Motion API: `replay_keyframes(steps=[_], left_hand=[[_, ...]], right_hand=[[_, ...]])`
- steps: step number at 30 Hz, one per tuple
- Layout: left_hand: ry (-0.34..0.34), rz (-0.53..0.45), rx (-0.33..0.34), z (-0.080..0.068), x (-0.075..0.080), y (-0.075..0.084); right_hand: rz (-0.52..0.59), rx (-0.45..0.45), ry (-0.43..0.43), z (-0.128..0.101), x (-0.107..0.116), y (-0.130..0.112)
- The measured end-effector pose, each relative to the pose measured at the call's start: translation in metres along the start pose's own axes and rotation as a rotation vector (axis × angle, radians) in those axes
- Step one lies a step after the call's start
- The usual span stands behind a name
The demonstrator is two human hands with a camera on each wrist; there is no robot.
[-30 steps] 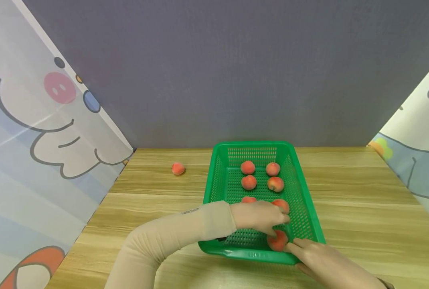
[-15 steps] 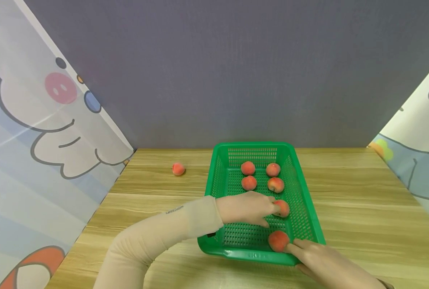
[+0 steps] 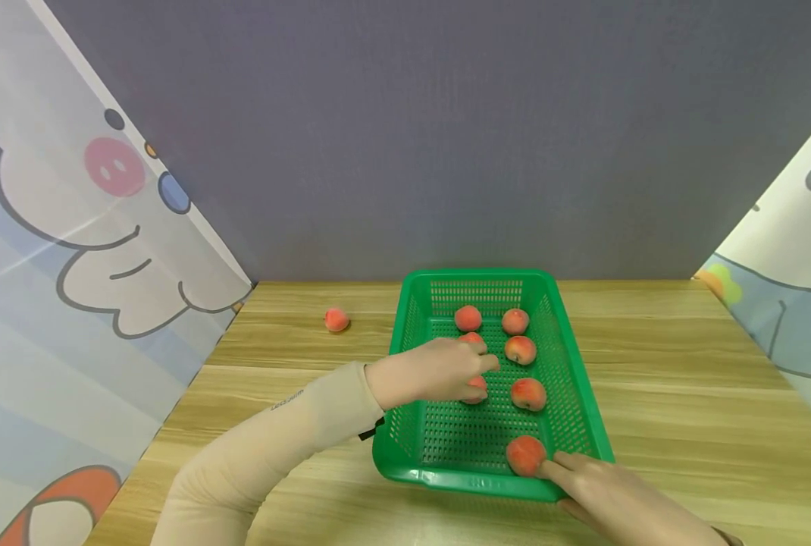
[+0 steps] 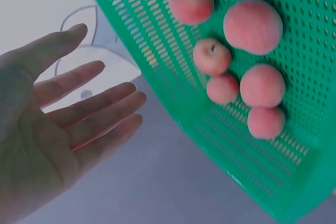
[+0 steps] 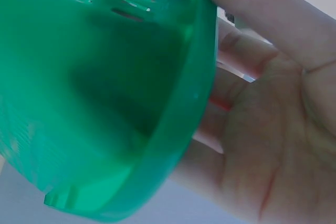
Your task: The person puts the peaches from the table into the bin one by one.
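Observation:
A green plastic basket [image 3: 419,478] holds several peaches in two rough columns, among them a front peach [image 3: 526,456] near the right corner and another peach [image 3: 528,394] behind it. My left hand [image 3: 443,369] hovers over the left column, partly covering a peach [image 3: 474,389]. In the left wrist view, the left hand [image 4: 58,119] has its fingers spread and nothing in them. At the near right corner, my right hand [image 3: 599,489] grips the basket rim; the right wrist view shows the thumb over the rim [image 5: 194,98] and the other fingers behind it.
A single peach [image 3: 336,319] lies on the wooden table [image 3: 685,379] left of the basket. Behind the table stands a grey wall [image 3: 474,136]. Cartoon-printed panels [image 3: 92,265] flank both sides.
My left hand has moved left and slightly back, from the front right peaches to the left column. The peaches on the right are uncovered now. My right hand keeps its place on the rim.

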State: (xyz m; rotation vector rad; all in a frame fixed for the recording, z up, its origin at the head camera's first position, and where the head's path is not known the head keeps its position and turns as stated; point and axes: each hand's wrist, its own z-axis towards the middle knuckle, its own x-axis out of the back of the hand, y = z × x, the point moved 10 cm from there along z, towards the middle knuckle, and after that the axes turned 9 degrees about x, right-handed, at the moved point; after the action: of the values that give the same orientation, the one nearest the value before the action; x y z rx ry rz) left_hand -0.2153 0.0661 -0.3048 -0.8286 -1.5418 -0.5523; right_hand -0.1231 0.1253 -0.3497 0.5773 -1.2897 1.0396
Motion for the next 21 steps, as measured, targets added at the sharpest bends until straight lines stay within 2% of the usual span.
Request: replay_keyframes(steps=[4, 10, 15, 21], left_hand=[[0.073, -0.046, 0.008, -0.008, 0.011, -0.013], [0.232, -0.059, 0.03, -0.019, 0.025, -0.033], [0.314, -0.092, 0.084, -0.028, 0.03, -0.054], [0.473, -0.149, 0.135, -0.042, 0.032, -0.08]], right_hand=[[0.016, -0.001, 0.003, 0.001, 0.001, 0.0], [0.03, -0.002, 0.005, 0.001, 0.001, 0.0], [0.021, 0.002, 0.016, 0.001, 0.001, -0.001], [0.017, 0.006, 0.014, 0.001, 0.001, -0.001]])
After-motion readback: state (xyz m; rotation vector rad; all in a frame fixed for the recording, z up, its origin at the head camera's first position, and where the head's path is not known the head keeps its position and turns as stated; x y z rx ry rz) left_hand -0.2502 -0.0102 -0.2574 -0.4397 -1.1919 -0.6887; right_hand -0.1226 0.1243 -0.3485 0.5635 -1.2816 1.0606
